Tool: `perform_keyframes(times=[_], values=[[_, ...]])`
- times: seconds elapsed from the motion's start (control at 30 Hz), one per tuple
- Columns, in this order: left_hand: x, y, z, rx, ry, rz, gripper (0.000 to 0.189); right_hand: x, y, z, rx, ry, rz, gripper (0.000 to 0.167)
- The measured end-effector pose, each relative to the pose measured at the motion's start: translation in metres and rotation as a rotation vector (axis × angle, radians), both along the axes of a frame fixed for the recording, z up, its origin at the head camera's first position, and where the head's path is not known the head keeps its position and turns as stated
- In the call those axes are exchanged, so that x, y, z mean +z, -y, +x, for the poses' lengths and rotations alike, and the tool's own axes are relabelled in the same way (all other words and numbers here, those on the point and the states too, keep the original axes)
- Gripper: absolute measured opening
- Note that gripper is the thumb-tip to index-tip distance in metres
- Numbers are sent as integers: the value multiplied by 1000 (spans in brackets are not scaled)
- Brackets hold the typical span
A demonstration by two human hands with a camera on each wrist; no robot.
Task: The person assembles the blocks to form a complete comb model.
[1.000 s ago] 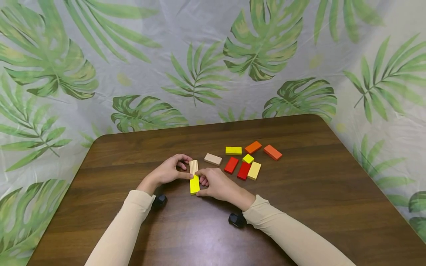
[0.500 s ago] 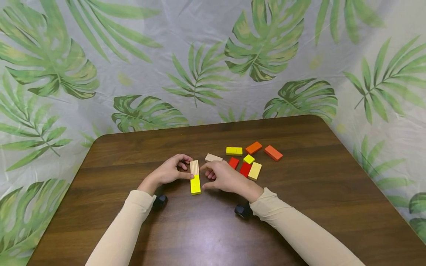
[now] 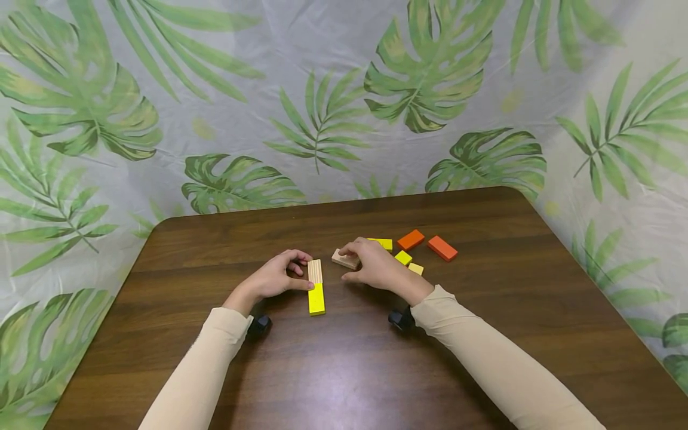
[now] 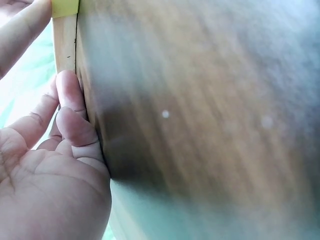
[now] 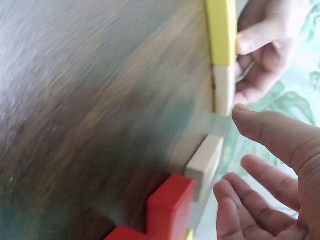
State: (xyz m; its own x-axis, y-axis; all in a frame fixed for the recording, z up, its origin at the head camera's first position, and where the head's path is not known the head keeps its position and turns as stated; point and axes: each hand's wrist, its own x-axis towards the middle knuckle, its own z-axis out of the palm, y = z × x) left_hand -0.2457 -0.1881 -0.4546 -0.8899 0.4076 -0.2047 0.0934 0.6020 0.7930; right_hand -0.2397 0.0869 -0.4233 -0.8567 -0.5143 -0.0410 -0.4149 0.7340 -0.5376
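My left hand [image 3: 273,277] rests beside two wooden blocks lying end to end. Its thumb touches their left side near the joint, and its other fingers bend at the far end. The nearer block is yellow [image 3: 316,300]; the farther one is plain wood with stripes [image 3: 315,271]. Over a second plain wooden block [image 3: 342,259] reaches my right hand [image 3: 380,266], thumb and forefinger spread apart. In the right wrist view this plain block [image 5: 202,167] stands below the fingertips, with a gap visible. The right hand hides the red blocks in the head view.
Beyond my right hand lie a yellow block [image 3: 383,243], an orange block [image 3: 411,239], a red-orange block [image 3: 443,248], a small yellow block [image 3: 402,258] and a pale yellow block [image 3: 416,269]. Red blocks [image 5: 170,205] show in the right wrist view. A leaf-patterned cloth [image 3: 317,137] hangs behind the table [image 3: 484,334].
My right hand has let go of the yellow block in the row and moved right and away from me, over the separate plain block. My left hand stays in place.
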Motion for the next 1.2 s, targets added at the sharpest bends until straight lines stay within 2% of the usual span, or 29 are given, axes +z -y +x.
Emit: perform_keyframes(times=[0.33,0.77,0.93,1.2], values=[[0,0,0,0,-8,-6,61,-6,-2,-8,-20,-6,39,58],[-1,1,0,5,-6,1,60,-11,1,-7,-5,-18,61,55],[-1,1,0,6,-1,4,59,-14,2,-10,-7,1,82,60],[2,0,2,12,-6,7,59,-15,4,-15,-43,52,56,68]])
